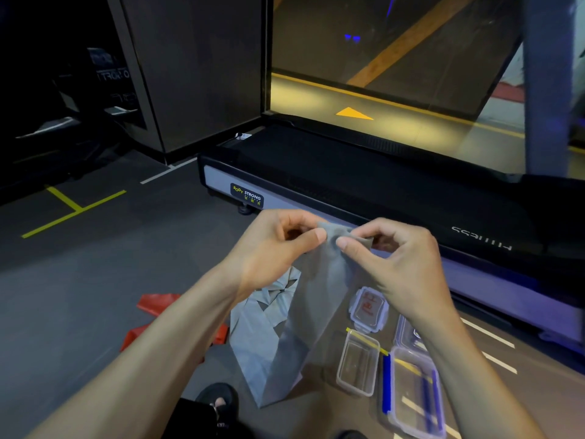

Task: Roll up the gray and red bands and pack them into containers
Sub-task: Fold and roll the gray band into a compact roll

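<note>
Head view: both hands, left (278,245) and right (395,258), pinch the top edge of the gray band (304,312) at centre frame; it hangs to the floor (79,296). The red band (155,304) lies at 8 o'clock, clear containers (359,364) at 5 o'clock.

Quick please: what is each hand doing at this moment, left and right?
Left hand: pinches the top end of the gray band.
Right hand: pinches the same end of it.
</note>
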{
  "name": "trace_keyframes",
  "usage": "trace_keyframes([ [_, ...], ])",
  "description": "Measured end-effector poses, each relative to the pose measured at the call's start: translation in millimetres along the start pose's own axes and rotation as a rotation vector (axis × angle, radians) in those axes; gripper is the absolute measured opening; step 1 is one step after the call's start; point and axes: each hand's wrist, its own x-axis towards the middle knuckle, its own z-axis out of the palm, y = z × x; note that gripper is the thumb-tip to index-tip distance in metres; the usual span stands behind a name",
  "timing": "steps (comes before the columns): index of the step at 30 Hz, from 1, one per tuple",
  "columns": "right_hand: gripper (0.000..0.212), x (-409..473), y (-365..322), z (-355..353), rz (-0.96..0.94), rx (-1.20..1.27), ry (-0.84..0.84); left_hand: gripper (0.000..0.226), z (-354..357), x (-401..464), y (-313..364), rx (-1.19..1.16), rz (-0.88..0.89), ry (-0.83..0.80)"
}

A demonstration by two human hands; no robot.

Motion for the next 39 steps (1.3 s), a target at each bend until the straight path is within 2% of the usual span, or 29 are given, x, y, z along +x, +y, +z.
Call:
trace_keyframes([
  [9, 0.015, -0.2, -2.9, 1.7, -0.024, 0.056, 0.084, 0.017, 6.0, -1.1, 3.7, -0.139, -0.017, 0.045],
  [13, 0.016, 0.2, -3.3, 2.0, -0.019, 0.049, 0.089, 0.010, 7.3, -2.0, 5.8, -0.139, -0.006, 0.058],
  [24, 0.015, -1.6, -6.3, 2.5, -0.087, 0.023, 0.030, 0.016, 9.2, -0.4, 3.8, -0.113, -0.078, 0.071],
  [32, 0.017, 0.3, -0.7, 3.4, -0.020, 0.043, 0.089, 0.018, 10.0, -3.0, 8.0, -0.128, -0.095, 0.011],
  [39, 0.013, 1.5, 1.3, -1.5, 0.065, 0.203, 0.055, 0.018, 10.8, -3.2, 13.9, -0.131, -0.083, 0.106],
])
